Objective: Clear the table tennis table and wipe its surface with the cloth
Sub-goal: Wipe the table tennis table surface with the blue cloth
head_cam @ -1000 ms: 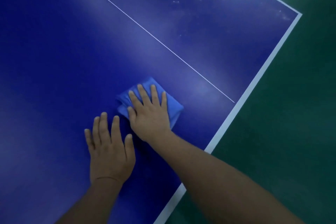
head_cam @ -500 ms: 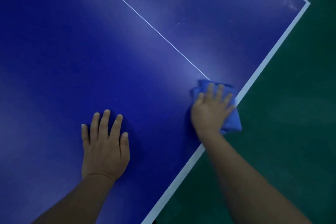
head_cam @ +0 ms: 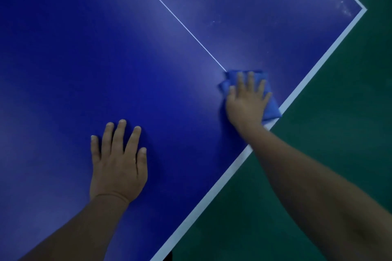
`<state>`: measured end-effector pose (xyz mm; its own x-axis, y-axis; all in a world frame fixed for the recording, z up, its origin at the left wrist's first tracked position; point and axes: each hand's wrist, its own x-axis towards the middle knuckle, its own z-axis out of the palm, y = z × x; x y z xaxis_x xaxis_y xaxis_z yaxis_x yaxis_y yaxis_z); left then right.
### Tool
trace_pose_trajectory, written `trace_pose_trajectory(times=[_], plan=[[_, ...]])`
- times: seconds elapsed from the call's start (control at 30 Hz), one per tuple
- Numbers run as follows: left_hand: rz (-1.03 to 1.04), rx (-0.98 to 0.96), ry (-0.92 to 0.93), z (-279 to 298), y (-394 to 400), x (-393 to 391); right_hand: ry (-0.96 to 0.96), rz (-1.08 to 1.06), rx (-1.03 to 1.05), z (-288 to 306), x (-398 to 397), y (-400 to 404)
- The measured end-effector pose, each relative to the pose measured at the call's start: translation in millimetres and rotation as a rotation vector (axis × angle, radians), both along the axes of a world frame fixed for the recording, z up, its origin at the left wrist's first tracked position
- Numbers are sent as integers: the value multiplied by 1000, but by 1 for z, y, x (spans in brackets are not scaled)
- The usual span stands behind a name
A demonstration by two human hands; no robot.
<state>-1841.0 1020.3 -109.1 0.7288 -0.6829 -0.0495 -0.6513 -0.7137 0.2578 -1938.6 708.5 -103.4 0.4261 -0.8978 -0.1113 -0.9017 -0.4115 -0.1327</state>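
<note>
The blue table tennis table (head_cam: 106, 59) fills most of the head view, with a thin white centre line running diagonally and a white border along its right edge. A folded blue cloth (head_cam: 270, 108) lies at that edge where the centre line ends. My right hand (head_cam: 247, 101) presses flat on the cloth, fingers spread, covering most of it. My left hand (head_cam: 117, 163) rests flat and bare on the table surface, well to the left of the cloth. Nothing else lies on the tabletop.
Pale dusty specks (head_cam: 343, 8) mark the far right corner of the table. Dark green floor (head_cam: 328, 133) lies beyond the white edge on the right and below.
My right hand slid the cloth from beside my left hand rightward to the table's edge, then drew it slightly back onto the surface. My left hand stayed planted.
</note>
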Motion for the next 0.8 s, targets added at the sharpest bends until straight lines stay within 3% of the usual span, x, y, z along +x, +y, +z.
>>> trace_pose_trajectory(times=[0.1,0.17,0.2,0.27,0.37,0.43,0.47,0.53,0.67,0.73,0.8], plan=[[2,-14,1,1,0,0,-7,571,-37,-5,-3,97],[4,-19,3,2,-1,1,3,863,-28,-6,-29,106],[3,-16,6,2,0,1,5,909,-25,-5,-38,89],[3,-9,12,1,0,1,46,755,-74,-6,-45,36],[7,5,21,1,0,1,58,177,14,2,-37,-30],[9,4,21,1,0,1,-10,-88,48,6,-25,-32],[6,4,18,2,0,0,-13,-116,43,5,-17,-18],[7,1,17,2,0,1,-10,32,-6,-1,-9,33],[18,1,23,2,-1,0,-43,657,-35,-3,-45,147],[16,9,13,3,-2,-2,-34,862,3,-1,-72,135],[18,15,1,3,-3,-1,4,927,-26,-1,-82,90]])
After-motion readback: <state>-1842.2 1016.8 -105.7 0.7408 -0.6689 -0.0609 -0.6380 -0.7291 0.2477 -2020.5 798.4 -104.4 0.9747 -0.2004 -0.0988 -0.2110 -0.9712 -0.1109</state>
